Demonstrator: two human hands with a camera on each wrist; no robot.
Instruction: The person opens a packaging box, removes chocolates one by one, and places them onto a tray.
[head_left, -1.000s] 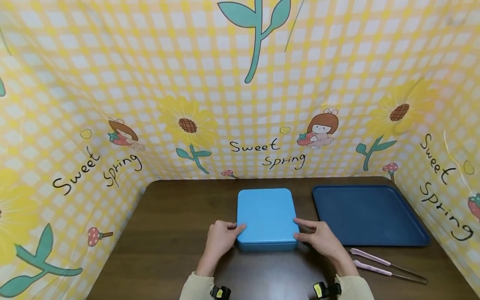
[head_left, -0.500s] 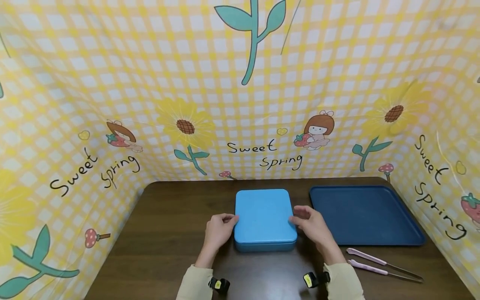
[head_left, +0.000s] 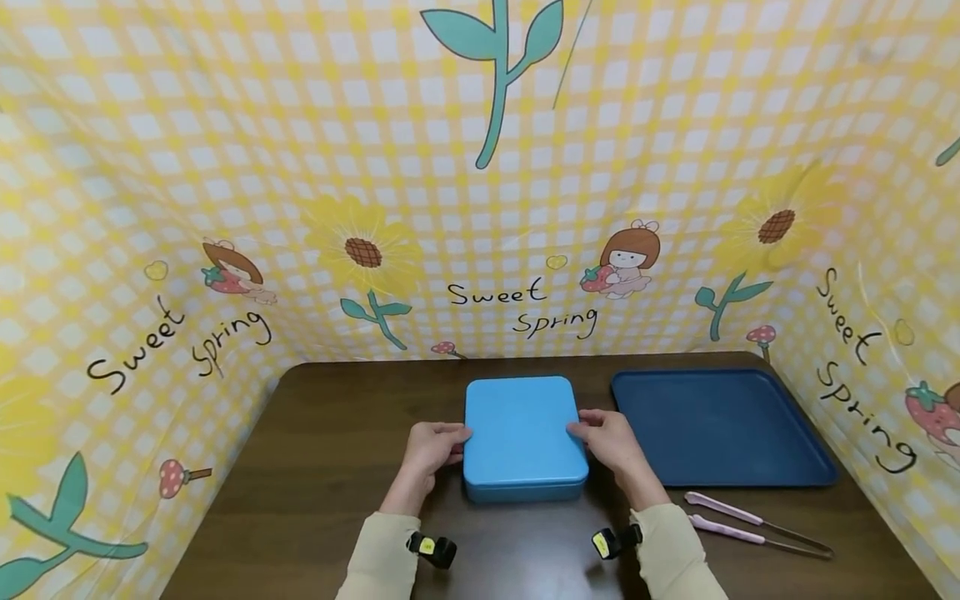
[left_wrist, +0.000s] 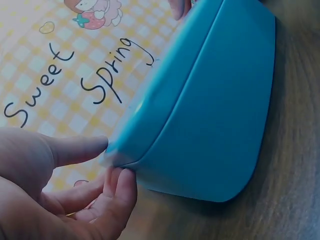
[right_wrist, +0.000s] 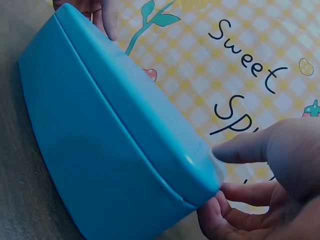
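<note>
Blue tin box [head_left: 523,437] sits flat in the middle of the dark wood tabletop [head_left: 330,467], lid still seated, and from the head view I've got my left hand [head_left: 429,448] on its left edge and my right hand [head_left: 609,440] on the right edge, thumbs up at the lid rim, fingers tucked down the sides, wrists low and forearms angled in from the near edge. Navy tray [head_left: 720,429] is just to the right, and the pink tongs [head_left: 753,533] lie by my right forearm. Honestly the risk I see: the lid looks slick and the grip is only fingertips, so if one side pops first it could tilt and jam, or the whole box could skid on the tabletop toward the tray. Left wrist view: thumb [left_wrist: 75,148] pressed against the corner of the lid seam, fingers [left_wrist: 112,197] curled under the lower edge, so that hand is pinching the box, not loose. Right wrist view: same deal mirrored, thumb [right_wrist: 245,148] on the lid corner and fingers [right_wrist: 227,215] hooked below, grasping the box. Can't tell from either wrist view whether the lid has any gap yet.
</note>
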